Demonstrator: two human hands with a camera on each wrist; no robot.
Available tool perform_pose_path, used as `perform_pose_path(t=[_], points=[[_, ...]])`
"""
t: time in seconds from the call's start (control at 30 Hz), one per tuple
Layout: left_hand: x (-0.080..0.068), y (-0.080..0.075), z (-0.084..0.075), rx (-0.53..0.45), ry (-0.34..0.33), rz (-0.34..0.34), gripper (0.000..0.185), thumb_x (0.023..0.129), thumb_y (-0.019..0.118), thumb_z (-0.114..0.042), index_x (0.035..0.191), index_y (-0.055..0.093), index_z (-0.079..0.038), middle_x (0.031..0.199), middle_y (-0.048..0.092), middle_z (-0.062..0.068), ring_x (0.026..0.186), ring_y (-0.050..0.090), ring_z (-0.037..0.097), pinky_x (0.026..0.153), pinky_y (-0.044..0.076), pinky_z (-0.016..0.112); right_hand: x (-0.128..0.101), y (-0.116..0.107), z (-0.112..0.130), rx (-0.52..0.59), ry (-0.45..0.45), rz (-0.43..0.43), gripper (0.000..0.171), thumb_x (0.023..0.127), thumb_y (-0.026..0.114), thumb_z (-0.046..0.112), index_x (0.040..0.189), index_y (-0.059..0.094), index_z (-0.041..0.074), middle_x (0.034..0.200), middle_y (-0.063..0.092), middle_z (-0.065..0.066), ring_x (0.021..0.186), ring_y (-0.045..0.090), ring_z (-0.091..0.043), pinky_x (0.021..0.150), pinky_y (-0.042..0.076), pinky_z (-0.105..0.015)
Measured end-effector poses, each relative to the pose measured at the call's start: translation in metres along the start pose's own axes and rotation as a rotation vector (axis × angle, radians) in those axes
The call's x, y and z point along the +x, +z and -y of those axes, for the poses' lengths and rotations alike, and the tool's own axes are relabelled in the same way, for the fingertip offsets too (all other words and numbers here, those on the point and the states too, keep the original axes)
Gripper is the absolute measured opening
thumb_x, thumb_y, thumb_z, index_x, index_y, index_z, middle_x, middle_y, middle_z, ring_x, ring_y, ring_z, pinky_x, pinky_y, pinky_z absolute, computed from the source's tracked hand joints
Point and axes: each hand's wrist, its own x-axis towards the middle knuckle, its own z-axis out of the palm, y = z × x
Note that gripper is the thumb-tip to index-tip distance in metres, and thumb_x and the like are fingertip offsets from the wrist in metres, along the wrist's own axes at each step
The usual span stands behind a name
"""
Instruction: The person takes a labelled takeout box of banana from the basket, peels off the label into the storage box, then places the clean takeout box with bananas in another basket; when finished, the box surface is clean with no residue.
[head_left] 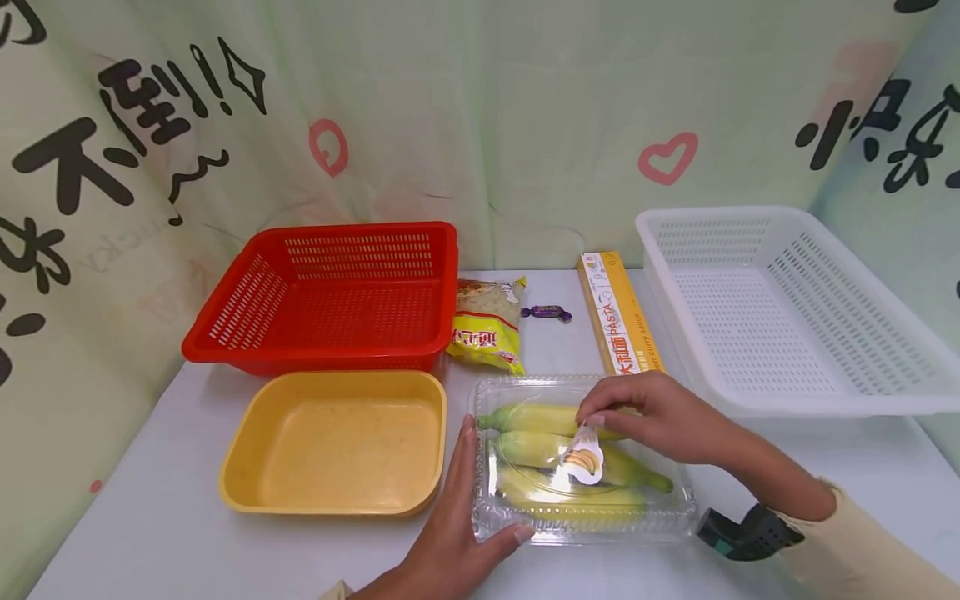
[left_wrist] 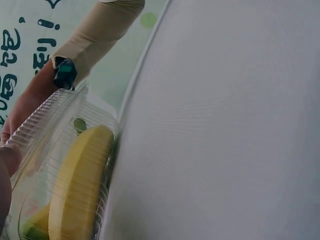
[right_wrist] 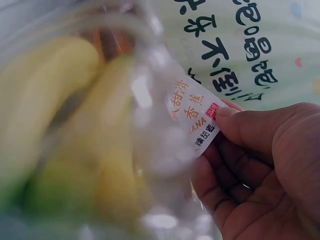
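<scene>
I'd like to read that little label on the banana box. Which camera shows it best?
The right wrist view: the label fills the frame's middle, its print sharp, pinched by the right hand. The head view shows the label small on the clear box, print unreadable. The left wrist view shows no label.

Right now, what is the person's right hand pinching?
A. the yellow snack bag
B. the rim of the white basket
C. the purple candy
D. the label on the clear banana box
D: the right hand pinches the label on the lid of the clear banana box, and the right wrist view shows thumb and fingers closed on that printed sticker.
</scene>
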Motion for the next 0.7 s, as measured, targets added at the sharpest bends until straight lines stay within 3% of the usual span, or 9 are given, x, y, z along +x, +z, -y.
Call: perform_pose_path(t=[0.43,0.7], points=[[0.001,0.0,0.002,0.034,0.028,0.012,0.112,0.085,0.073,-0.045,0.153,-0.015,-0.034,0.159,-0.016,-0.016,0.145,-0.007,0.009,0.114,0.007,0.055,-0.009,-0.009,-0.005,0.087,-0.023,0.001,0.017,0.092,0.062,-0.003,0.101,0.073,0.006,0.098,0.07,0.0,0.082,0.063,-0.017,0.072,0.057,-0.03],[-0.002,0.001,0.005,0.097,0.09,-0.031,0.111,0.085,0.071,-0.049,0.155,-0.013,-0.028,0.161,-0.013,-0.011,0.145,-0.006,0.01,0.115,0.008,0.051,-0.012,-0.015,-0.003,0.143,0.017,-0.023,0.018,0.094,0.06,-0.003,0.101,0.073,0.006,0.098,0.07,-0.003,0.086,0.063,-0.016,0.072,0.057,-0.033]])
